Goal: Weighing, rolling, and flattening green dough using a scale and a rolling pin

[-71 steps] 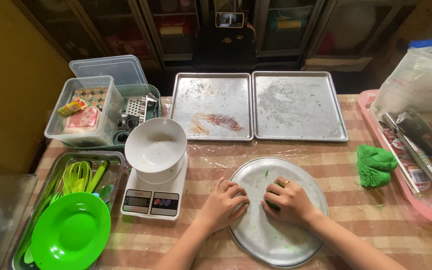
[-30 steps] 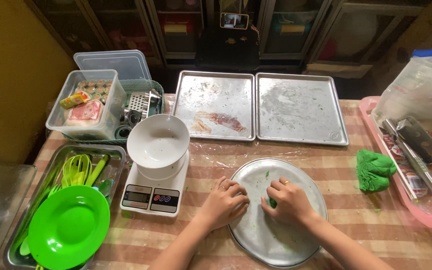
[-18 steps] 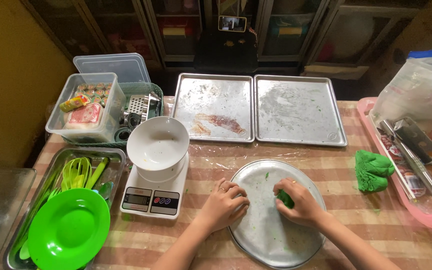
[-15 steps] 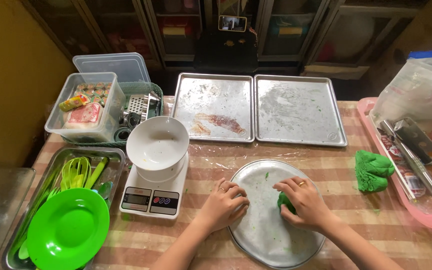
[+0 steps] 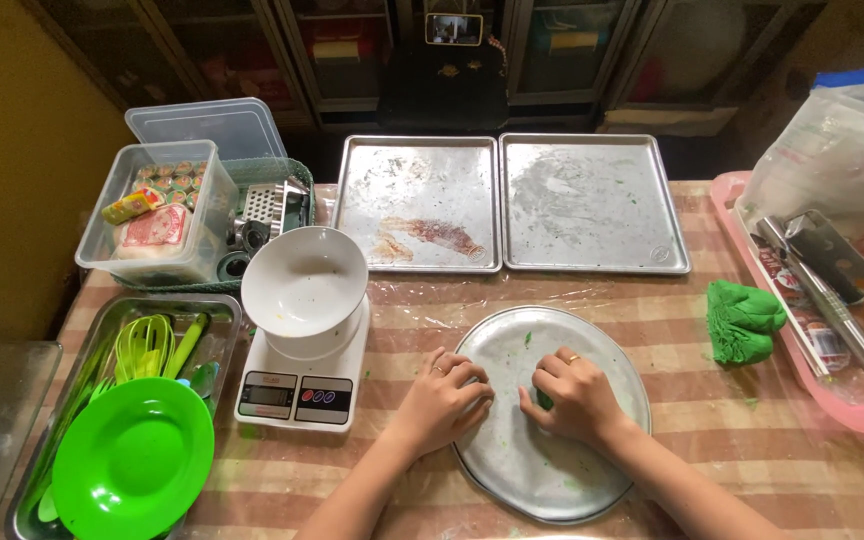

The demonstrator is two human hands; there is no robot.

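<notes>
R hand hides most of green dough

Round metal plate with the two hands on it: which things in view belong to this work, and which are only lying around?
In use:
round metal plate
small green dough piece under right hand
left hand on plate rim

Lying about:
green dough lump
kitchen scale with white bowl
two baking trays
green plastic plate

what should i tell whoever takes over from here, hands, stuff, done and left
Left hand: curled, resting on the round metal plate's left rim, empty as far as shows.
Right hand: fist on the plate, grip shut on a small green dough piece.
Larger green dough lump lies on the table to the right.
Done: one piece taken.
Left: working it; the lump is untouched.
</notes>
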